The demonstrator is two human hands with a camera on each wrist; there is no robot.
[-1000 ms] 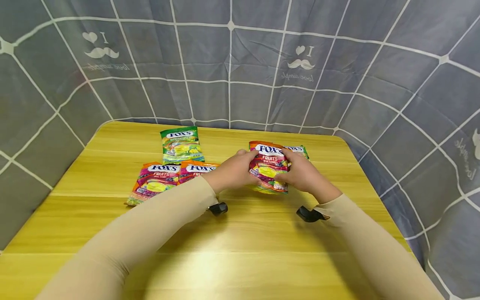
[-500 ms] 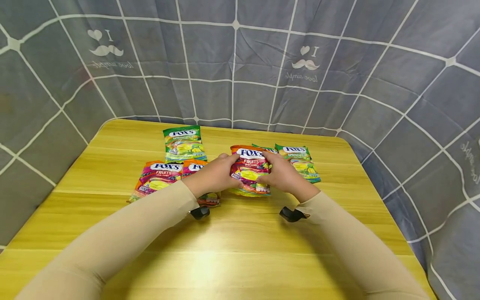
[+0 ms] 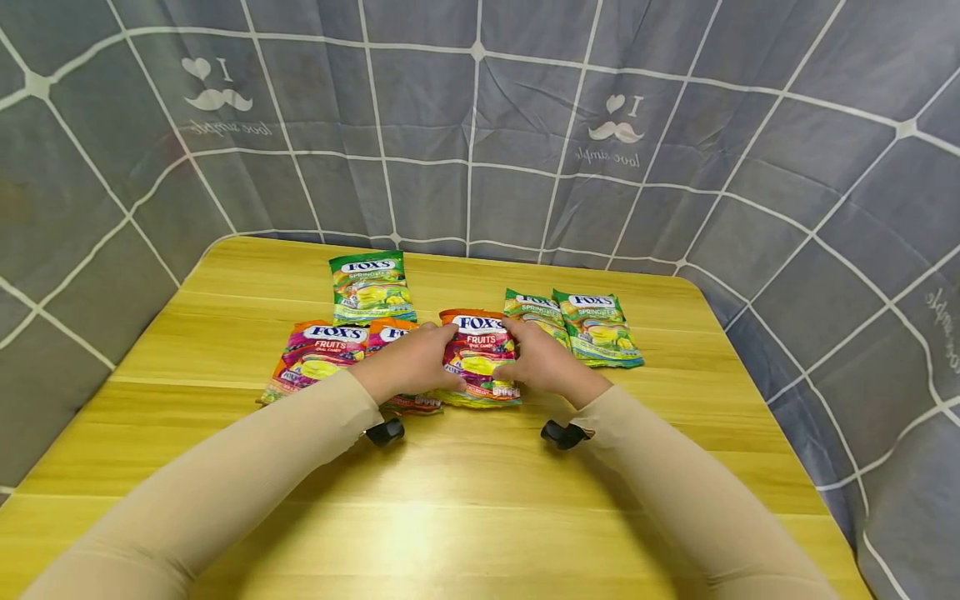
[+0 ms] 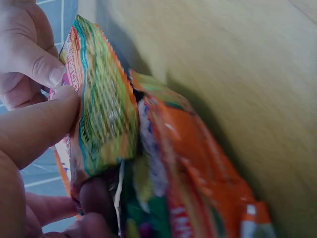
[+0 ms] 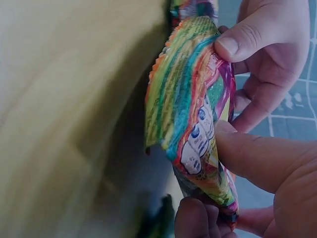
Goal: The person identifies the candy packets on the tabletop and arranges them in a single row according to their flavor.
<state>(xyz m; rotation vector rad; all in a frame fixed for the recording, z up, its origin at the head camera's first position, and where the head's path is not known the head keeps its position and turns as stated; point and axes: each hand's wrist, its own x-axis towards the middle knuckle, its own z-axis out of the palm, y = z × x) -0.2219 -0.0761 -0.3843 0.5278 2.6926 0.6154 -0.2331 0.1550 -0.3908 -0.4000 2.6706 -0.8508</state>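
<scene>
An orange Fox's Fruits candy bag (image 3: 478,357) is held between both hands just above the yellow wooden table (image 3: 480,500). My left hand (image 3: 411,360) grips its left edge and my right hand (image 3: 542,360) grips its right edge. In the left wrist view my thumb and fingers (image 4: 34,124) pinch the bag (image 4: 99,114), which lies beside another orange bag (image 4: 193,188). The right wrist view has the bag (image 5: 193,119) pinched by the right hand's fingers (image 5: 257,158), its lower edge close over the table.
Two more orange Fruits bags (image 3: 315,357) lie left of the held one, the nearer partly under my left hand. A green Spring Tea bag (image 3: 371,287) lies behind them. Two green bags (image 3: 592,327) overlap at the right. A grey gridded cloth (image 3: 480,125) surrounds the table.
Both hands have carried the orange bag leftward and down toward the other orange bags. The two green bags at the right are now uncovered.
</scene>
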